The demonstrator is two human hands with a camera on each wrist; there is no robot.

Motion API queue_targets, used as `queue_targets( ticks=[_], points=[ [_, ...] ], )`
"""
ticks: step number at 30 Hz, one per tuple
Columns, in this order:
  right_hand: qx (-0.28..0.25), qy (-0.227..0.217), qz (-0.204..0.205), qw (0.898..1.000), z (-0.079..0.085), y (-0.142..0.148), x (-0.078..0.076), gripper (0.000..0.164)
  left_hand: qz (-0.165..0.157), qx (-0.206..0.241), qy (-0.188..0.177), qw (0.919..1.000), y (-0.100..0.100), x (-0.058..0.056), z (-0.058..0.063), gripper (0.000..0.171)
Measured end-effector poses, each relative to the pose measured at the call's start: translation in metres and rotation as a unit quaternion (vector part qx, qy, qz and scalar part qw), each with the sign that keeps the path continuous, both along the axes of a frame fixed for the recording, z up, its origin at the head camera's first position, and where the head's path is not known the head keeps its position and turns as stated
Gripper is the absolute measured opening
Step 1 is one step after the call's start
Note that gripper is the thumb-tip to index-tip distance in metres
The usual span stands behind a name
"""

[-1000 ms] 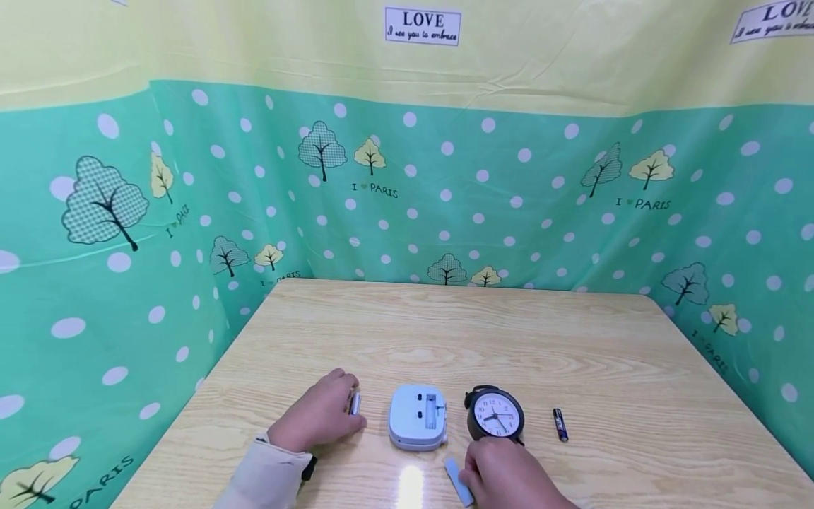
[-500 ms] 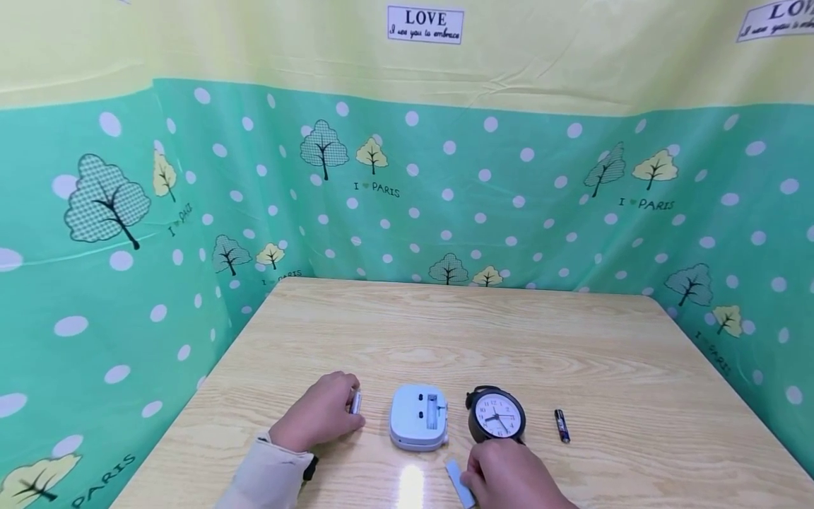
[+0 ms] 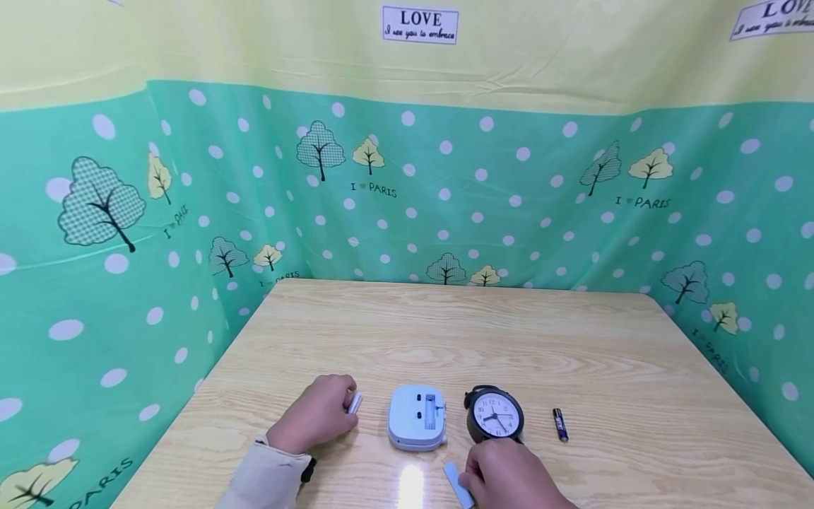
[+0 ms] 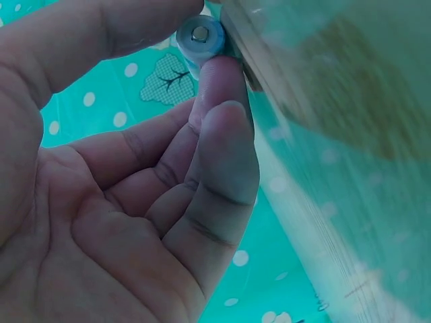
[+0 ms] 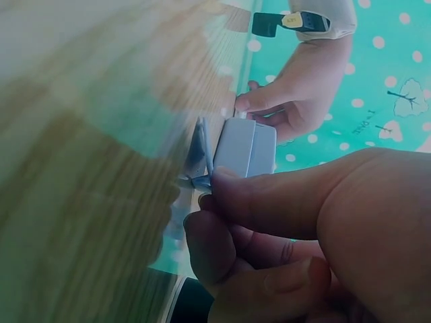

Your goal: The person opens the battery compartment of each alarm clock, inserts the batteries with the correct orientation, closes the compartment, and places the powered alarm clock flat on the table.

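Observation:
In the head view my left hand [image 3: 318, 413] rests low over the table, left of a light-blue square clock. Its thumb and a finger pinch a small battery [image 3: 354, 403], whose terminal end faces the left wrist camera. The light-blue clock [image 3: 413, 435] lies with its back up and its battery slot [image 3: 430, 411] uncovered. My right hand [image 3: 505, 474], in front of the black clock, pinches a light-blue battery cover [image 3: 458, 484] by one end. That cover [image 5: 206, 145] stands close to the table in the right wrist view, beside the light-blue clock [image 5: 237, 145].
A round black alarm clock [image 3: 497, 416] stands just beyond my right hand, its lower edge partly hidden. Further right lies a dark battery [image 3: 560, 425]. The wooden table [image 3: 458, 325] ends at a green polka-dot curtain [image 3: 407, 212] on three sides.
My left hand has shifted slightly left, and the battery in its fingers is now tilted more. The right hand and the battery cover have barely moved.

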State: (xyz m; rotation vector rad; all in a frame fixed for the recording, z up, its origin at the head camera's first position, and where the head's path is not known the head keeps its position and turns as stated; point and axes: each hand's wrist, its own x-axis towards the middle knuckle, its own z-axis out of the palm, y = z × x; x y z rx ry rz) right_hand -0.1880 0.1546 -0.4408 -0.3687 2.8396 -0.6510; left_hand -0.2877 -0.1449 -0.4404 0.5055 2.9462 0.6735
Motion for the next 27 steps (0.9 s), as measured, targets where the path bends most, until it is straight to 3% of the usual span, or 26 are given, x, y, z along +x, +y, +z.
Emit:
queue_targets(
  ticks=[14, 18, 24, 27],
  points=[
    [-0.030, -0.030, -0.029, 0.999, 0.0003, -0.0014, 0.0015, 0.027, 0.011, 0.014, 0.011, 0.9998, -0.0006, -0.0013, -0.0019, 0.020],
    [-0.032, -0.027, -0.029, 0.999, -0.0003, -0.0013, 0.0009, 0.027, 0.009, 0.013, 0.031, 0.9994, -0.0008, -0.0020, -0.0019, 0.014],
    [-0.039, -0.002, -0.014, 0.999, 0.0010, -0.0013, 0.0008, 0.025, 0.015, 0.004, 0.060, 0.9981, 0.0008, -0.0022, -0.0004, 0.006],
    [-0.039, 0.034, 0.002, 0.999, 0.0028, -0.0009, 0.0002, 0.023, 0.020, -0.002, 0.067, 0.9975, 0.0024, -0.0014, 0.0018, 0.010]
  ],
)
